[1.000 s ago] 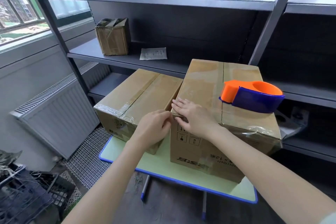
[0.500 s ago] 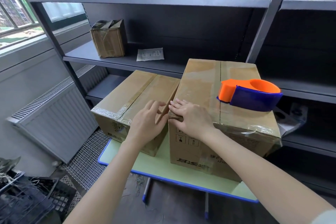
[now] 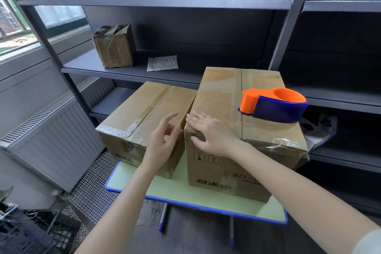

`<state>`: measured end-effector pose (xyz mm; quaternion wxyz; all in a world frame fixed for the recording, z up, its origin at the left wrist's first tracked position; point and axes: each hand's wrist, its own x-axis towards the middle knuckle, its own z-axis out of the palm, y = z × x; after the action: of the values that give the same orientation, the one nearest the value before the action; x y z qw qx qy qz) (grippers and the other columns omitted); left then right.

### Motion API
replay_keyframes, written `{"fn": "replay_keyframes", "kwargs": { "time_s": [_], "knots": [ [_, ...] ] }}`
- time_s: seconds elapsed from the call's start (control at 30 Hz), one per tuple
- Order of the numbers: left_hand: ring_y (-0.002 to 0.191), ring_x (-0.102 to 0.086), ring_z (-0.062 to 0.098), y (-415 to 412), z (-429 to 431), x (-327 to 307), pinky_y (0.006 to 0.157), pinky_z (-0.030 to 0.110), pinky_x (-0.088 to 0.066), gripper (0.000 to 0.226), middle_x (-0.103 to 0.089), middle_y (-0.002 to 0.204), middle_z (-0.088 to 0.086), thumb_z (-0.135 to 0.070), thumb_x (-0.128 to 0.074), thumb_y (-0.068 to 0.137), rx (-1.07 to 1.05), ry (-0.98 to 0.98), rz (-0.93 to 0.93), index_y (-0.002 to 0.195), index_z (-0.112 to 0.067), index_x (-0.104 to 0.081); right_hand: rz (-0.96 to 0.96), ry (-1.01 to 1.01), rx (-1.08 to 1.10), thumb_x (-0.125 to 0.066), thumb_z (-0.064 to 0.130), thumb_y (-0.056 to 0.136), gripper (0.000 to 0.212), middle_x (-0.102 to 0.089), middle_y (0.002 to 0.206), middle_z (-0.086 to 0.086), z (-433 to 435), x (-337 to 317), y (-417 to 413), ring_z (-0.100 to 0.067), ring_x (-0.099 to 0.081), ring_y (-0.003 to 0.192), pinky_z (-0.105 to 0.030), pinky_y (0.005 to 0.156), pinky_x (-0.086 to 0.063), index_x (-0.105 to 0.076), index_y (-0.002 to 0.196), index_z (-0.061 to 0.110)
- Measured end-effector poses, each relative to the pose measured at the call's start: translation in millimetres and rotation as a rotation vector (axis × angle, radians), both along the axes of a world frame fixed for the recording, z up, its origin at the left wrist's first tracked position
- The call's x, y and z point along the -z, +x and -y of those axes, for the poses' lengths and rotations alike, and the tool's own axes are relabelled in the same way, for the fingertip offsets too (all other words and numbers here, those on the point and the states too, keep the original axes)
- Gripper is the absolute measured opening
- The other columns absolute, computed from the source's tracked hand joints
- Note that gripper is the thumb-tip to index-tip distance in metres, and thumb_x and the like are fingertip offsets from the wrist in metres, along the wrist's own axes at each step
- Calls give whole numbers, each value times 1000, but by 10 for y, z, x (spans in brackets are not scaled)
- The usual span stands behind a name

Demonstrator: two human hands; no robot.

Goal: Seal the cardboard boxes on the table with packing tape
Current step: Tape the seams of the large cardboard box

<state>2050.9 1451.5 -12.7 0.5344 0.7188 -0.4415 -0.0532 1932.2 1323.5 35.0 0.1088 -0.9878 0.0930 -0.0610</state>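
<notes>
The tall box (image 3: 222, 93) and low box (image 3: 144, 113) stand side by side on the counter (image 3: 206, 198). The right hand (image 3: 212, 134) lies flat on the tall box's near corner, fingers straight, likely smoothing tape. The left hand (image 3: 162, 140) hovers beside it, loosely spread and holding nothing. The dispenser (image 3: 274, 105) sits on the tall box, within reach.

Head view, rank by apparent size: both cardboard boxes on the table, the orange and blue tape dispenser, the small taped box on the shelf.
1. Taller right cardboard box
2. Lower left cardboard box
3. Orange and blue tape dispenser and small taped shelf box: too alike, shelf box farther away
</notes>
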Motion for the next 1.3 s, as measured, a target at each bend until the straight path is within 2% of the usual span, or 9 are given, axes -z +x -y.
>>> {"fn": "replay_keyframes", "kwargs": {
  "time_s": [0.13,0.33,0.57,0.63,0.73,0.83,0.93,1.13,1.3],
  "knots": [
    [99,-54,17,-127,83,-10,86,29,-44,28,-65,100,1,-26,-47,95,-124,15,387,115,-13,-63,62,219,131,-41,23,99,51,-21,155,-4,147,-160,-282,-17,-15,144,-28,114,-14,-24,148,20],
    [112,-59,20,-728,532,-111,94,36,-48,35,-69,112,3,-30,-46,92,169,73,710,111,-10,-69,77,-16,172,-41,16,98,44,-38,148,1,436,-150,-908,-13,-22,142,-27,116,-19,-38,142,14],
    [121,-55,20,-1180,987,-105,104,38,-43,42,-62,125,7,-33,-46,93,304,100,837,123,-8,-62,0,-2,286,-43,26,99,47,-34,149,6,689,-101,-1515,-5,-22,140,-25,113,-25,-34,144,20],
    [118,-57,24,-1183,1052,-31,100,41,-47,36,-62,124,10,-15,-58,88,312,90,898,123,-6,-62,-15,-27,284,-40,26,100,47,-31,151,6,729,-45,-1552,-4,-22,140,-18,110,-20,-30,145,19],
    [117,-58,25,-1140,1082,32,98,40,-48,57,-62,125,11,6,-74,69,319,108,921,123,-4,-62,-10,-16,243,-39,23,100,47,-30,151,4,759,-19,-1572,-6,-24,140,-19,111,-19,-30,146,17],
    [115,-60,21,-1172,1045,-32,99,36,-48,37,-63,123,7,-14,-62,85,290,104,959,121,-7,-64,103,183,262,-46,18,98,40,-47,141,2,851,-70,-1719,-8,-38,133,-24,111,-29,-45,138,15],
    [116,-59,19,-1347,1130,-168,101,34,-44,46,-63,123,8,-36,-42,93,280,132,982,120,-6,-64,243,70,425,-49,13,96,32,-65,117,-4,1025,-110,-1973,-21,-55,114,-32,97,-42,-59,126,12],
    [119,-57,19,-1607,1440,-75,105,33,-41,41,-62,126,4,-30,-44,91,361,102,973,120,-10,-65,-54,-19,487,-52,22,93,28,-67,101,0,1054,-83,-2085,-21,-59,100,-33,80,-45,-58,119,15],
    [119,-57,16,-1698,1448,-64,105,29,-40,39,-65,122,2,-27,-49,86,304,89,892,116,-10,-68,-104,25,436,-53,23,91,17,-67,95,-5,1069,-110,-2075,-23,-60,91,-34,75,-48,-64,95,11]
  ]
}}
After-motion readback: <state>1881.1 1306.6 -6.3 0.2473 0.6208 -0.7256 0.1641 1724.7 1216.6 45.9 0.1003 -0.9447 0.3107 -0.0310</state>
